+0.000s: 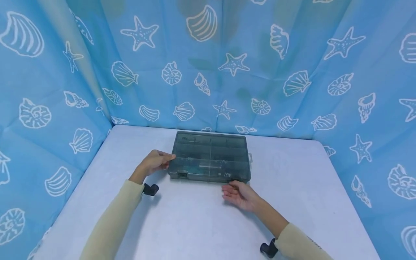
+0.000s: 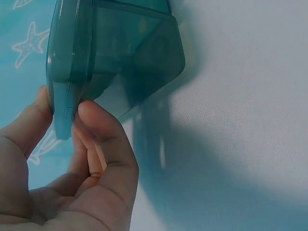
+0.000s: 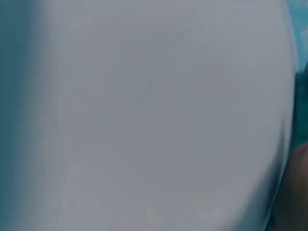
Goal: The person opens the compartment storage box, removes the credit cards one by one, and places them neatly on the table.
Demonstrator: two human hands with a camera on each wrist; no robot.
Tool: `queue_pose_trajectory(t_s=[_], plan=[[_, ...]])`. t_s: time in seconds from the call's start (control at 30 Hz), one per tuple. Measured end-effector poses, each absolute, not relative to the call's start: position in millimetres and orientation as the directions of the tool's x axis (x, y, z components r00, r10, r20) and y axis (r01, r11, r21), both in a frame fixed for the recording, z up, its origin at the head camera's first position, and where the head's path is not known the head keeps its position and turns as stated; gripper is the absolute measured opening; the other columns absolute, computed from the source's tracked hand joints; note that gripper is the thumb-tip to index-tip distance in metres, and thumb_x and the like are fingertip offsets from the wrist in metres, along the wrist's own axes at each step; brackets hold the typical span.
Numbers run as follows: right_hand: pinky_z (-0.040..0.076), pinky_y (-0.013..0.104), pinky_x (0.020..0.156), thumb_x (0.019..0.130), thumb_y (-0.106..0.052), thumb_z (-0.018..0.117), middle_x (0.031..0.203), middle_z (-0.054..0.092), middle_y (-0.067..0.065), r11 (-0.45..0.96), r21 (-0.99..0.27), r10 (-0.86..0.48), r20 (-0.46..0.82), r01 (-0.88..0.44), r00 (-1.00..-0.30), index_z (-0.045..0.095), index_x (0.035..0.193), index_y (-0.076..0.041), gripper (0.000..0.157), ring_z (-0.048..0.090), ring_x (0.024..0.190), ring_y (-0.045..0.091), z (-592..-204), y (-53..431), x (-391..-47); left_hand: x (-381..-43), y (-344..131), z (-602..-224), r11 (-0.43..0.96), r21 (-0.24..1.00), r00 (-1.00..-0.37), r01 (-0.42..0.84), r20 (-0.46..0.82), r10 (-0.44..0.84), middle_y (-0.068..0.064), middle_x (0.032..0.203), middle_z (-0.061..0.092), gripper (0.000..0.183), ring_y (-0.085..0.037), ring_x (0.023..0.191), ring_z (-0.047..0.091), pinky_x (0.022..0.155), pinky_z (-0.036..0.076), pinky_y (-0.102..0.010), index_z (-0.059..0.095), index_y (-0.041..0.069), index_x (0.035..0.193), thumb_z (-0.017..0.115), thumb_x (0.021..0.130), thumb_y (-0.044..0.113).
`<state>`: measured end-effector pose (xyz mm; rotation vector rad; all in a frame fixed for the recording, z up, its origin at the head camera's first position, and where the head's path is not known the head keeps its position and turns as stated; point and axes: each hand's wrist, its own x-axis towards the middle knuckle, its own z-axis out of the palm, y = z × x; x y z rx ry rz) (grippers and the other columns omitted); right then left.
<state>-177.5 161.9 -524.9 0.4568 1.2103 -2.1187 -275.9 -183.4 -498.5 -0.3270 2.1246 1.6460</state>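
A dark translucent plastic compartment box [image 1: 208, 155] with a shut lid is at the back middle of the table, its corner close up in the left wrist view. My left hand [image 1: 156, 161] pinches the rim at the box's left end between thumb and fingers; in the left wrist view the hand [image 2: 96, 163] grips a thin projecting edge of the box [image 2: 134, 53]. My right hand [image 1: 240, 195] is at the front right edge, its thumb side touching the box and its other fingers loosely bent below. Only a sliver of the right hand [image 3: 296, 192] shows in the right wrist view.
A white-covered table [image 1: 195, 220] lies under the box. Blue curtains [image 1: 208, 72] with white shell and starfish prints stand behind and on both sides. Black wrist-worn devices [image 1: 151, 189] sit at both sleeves. A small clear tab [image 1: 250, 157] sticks out from the box's right end.
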Motion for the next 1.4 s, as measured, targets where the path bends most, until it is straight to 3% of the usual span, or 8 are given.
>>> queue_pose_trajectory(t_s=[0.17, 0.37, 0.47, 0.73, 1.1, 1.27, 1.4], plan=[[0.049, 0.041, 0.095, 0.1, -0.02, 0.05, 0.11, 0.064, 0.017, -0.336, -0.605, -0.505, -0.531, 0.722, -0.68, 0.051, 0.127, 0.011, 0.041, 0.064, 0.105, 0.027, -509, 98, -181, -276, -186, -496, 0.293, 0.848, -0.878, -0.443, -0.476, 0.049, -0.014, 0.107, 0.059, 0.05, -0.02, 0.084, 0.056, 0.072, 0.054, -0.027, 0.058, -0.007, 0.123, 0.071, 0.091, 0.029], [0.049, 0.043, 0.095, 0.097, -0.03, 0.062, 0.119, 0.061, 0.022, -0.36, -0.57, -0.535, -0.523, 0.739, -0.664, 0.044, 0.137, 0.009, 0.059, 0.054, 0.122, 0.035, -511, 38, -189, -274, -183, -494, 0.308, 0.849, -0.886, -0.429, -0.462, 0.04, -0.015, 0.107, 0.062, 0.049, -0.021, 0.085, 0.058, 0.074, 0.055, -0.028, 0.06, -0.007, 0.121, 0.072, 0.09, 0.029], [0.05, 0.041, 0.094, 0.097, -0.032, 0.062, 0.111, 0.064, 0.019, -0.382, -0.553, -0.521, -0.533, 0.74, -0.667, 0.045, 0.135, 0.01, 0.06, 0.059, 0.115, 0.032, -518, 22, -192, -273, -181, -496, 0.303, 0.852, -0.887, -0.426, -0.46, 0.047, -0.015, 0.107, 0.062, 0.048, -0.021, 0.085, 0.059, 0.075, 0.055, -0.029, 0.061, -0.007, 0.12, 0.072, 0.09, 0.029], [0.053, 0.038, 0.09, 0.099, -0.028, 0.055, 0.094, 0.064, 0.01, -0.444, -0.589, -0.464, -0.493, 0.675, -0.736, 0.053, 0.12, 0.005, 0.039, 0.065, 0.081, 0.015, -529, 6, -194, -272, -181, -499, 0.284, 0.851, -0.88, -0.441, -0.472, 0.048, -0.014, 0.105, 0.061, 0.046, -0.02, 0.085, 0.058, 0.075, 0.055, -0.029, 0.061, -0.006, 0.119, 0.072, 0.09, 0.028], [0.056, 0.031, 0.073, 0.099, -0.021, 0.047, 0.093, 0.062, 0.008, -0.446, -0.626, -0.441, -0.468, 0.64, -0.766, 0.058, 0.106, 0.001, 0.026, 0.059, 0.074, 0.013, -527, -7, -197, -276, -187, -493, 0.272, 0.853, -0.877, -0.446, -0.477, 0.058, -0.014, 0.106, 0.061, 0.045, -0.02, 0.085, 0.057, 0.076, 0.054, -0.029, 0.061, -0.006, 0.121, 0.071, 0.091, 0.026], [0.056, 0.032, 0.074, 0.099, -0.009, 0.039, 0.091, 0.063, 0.007, -0.416, -0.636, -0.402, -0.513, 0.65, -0.759, 0.06, 0.109, 0.004, 0.027, 0.059, 0.074, 0.013, -530, -9, -193, -275, -185, -491, 0.293, 0.84, -0.873, -0.457, -0.487, 0.037, -0.014, 0.105, 0.061, 0.047, -0.02, 0.085, 0.058, 0.076, 0.054, -0.03, 0.061, -0.006, 0.121, 0.071, 0.091, 0.028], [0.056, 0.036, 0.08, 0.103, -0.009, 0.04, 0.089, 0.064, 0.007, -0.411, -0.642, -0.355, -0.541, 0.647, -0.762, 0.058, 0.111, 0.005, 0.025, 0.063, 0.076, 0.014, -532, -11, -191, -274, -184, -492, 0.303, 0.83, -0.866, -0.469, -0.499, 0.025, -0.014, 0.107, 0.061, 0.047, -0.021, 0.087, 0.058, 0.079, 0.054, -0.03, 0.06, -0.005, 0.121, 0.072, 0.09, 0.029]])
